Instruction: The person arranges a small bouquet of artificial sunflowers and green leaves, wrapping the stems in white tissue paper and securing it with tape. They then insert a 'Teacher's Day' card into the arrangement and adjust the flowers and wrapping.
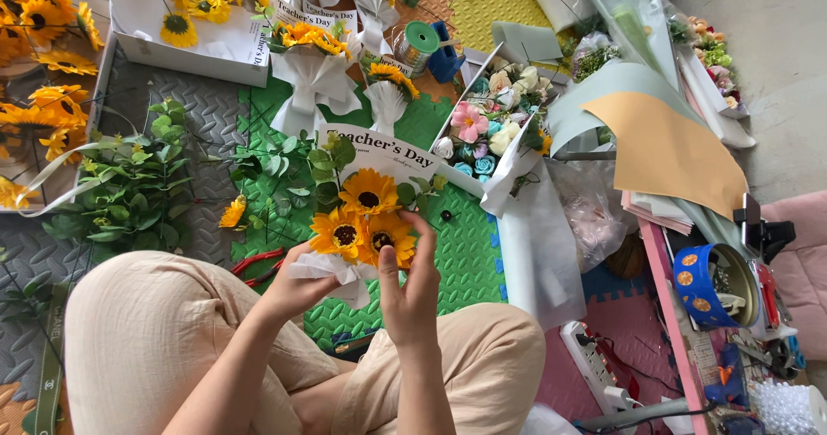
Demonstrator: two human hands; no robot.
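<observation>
- Left hand [297,287] grips the white paper wrap [332,271] at the base of a small sunflower bouquet [366,224], fingers closed around the gathered stem end.
- Right hand [412,284] is raised beside the bouquet, fingers curled onto the right edge of the flower heads — thumb up against the lowest bloom; it touches rather than clamps, though the far fingertips are hidden behind petals.
- Bouquet sits just above the person's knees, over the green foam mat [465,245]: three sunflowers with green leaves, backed by a white printed sheet.
- Red-handled cutters [258,263] lie on the mat just beside the left wrist.
- White open box [138,17], top left, holds loose sunflower heads on stems.
- Second shallow box [491,121], mid right, is packed with small fabric roses — pink, cream, teal, blue — its near wall tilted toward the mat.
- Two finished white-wrapped sunflower bunches [314,65] stand near the first box.
- Green ribbon spool [420,43] rests next to a blue holder behind them.
- Loose leafy sprays [129,177] are spread on the grey mat at left.
- Blue round tin [702,284] with orange dots lies on its side at right; contents too cluttered to tell.
- Orange and pale green wrapping sheets [663,142] are stacked beyond the rose box.
- White power strip [590,357] lies near the right knee.
</observation>
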